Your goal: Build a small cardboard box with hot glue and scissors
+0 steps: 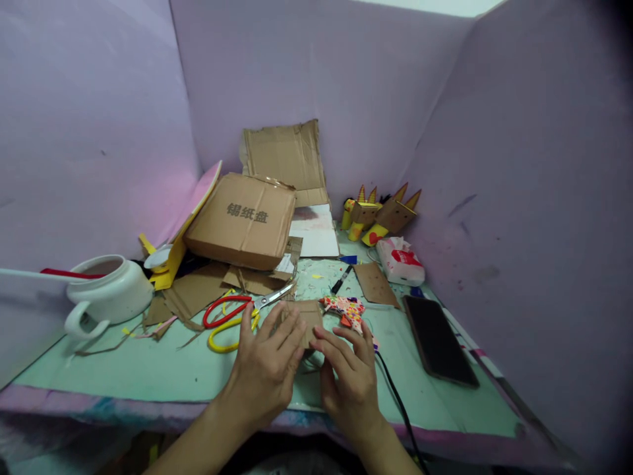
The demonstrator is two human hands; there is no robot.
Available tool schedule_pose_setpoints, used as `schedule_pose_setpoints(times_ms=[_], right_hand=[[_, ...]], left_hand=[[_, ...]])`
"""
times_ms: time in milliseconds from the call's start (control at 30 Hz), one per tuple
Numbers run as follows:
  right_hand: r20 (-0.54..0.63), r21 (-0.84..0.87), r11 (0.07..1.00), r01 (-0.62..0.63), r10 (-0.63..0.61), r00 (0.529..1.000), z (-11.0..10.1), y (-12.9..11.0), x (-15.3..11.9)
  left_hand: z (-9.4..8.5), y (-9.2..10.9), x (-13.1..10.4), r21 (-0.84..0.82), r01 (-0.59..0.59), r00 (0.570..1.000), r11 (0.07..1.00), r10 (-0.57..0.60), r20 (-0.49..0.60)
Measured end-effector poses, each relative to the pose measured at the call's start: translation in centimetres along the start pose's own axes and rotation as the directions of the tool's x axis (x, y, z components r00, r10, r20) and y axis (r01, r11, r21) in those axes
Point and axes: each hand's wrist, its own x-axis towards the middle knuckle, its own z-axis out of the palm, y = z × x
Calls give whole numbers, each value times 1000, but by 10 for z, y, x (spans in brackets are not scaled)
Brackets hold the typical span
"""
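Note:
A small piece of cardboard (pixel 310 316) is between my hands, near the front of the table. My left hand (pixel 270 366) lies over its left side, fingers on the top face, gripping it. At its right edge, the fingertips of my right hand (pixel 352 373) hold it, with the thumb lower down. What lies under the piece is mostly hidden. Close to my left fingers are scissors (pixel 262 302) with one red and one yellow handle. Just beyond my right fingers lies a colourfully patterned glue gun (pixel 346 310), its black cord (pixel 395 396) trailing off the front edge.
A cardboard box (pixel 242 221) leans on scraps (pixel 198 290) at the back left. A white teapot-shaped pot (pixel 116 293) stands far left. On the right are a phone (pixel 438 340), tissue pack (pixel 400 260), cardboard sheet (pixel 376 285), black marker (pixel 341 280) and cardboard figures (pixel 390 214).

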Motion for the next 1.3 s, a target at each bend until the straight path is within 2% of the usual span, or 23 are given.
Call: schedule_pose_setpoints(times_ms=[633, 867, 1300], right_hand=[[-1, 25, 999, -26, 26, 1000, -1, 0, 2], [-8, 42, 999, -24, 25, 1000, -2, 0, 4], [-10, 63, 998, -25, 26, 1000, -1, 1, 3]], left_hand=[[1, 2, 2, -23, 16, 1000, 1000, -17, -26], [2, 2, 0, -11, 7, 1000, 1000, -7, 11], [4, 1, -2, -49, 3, 1000, 999, -5, -30]])
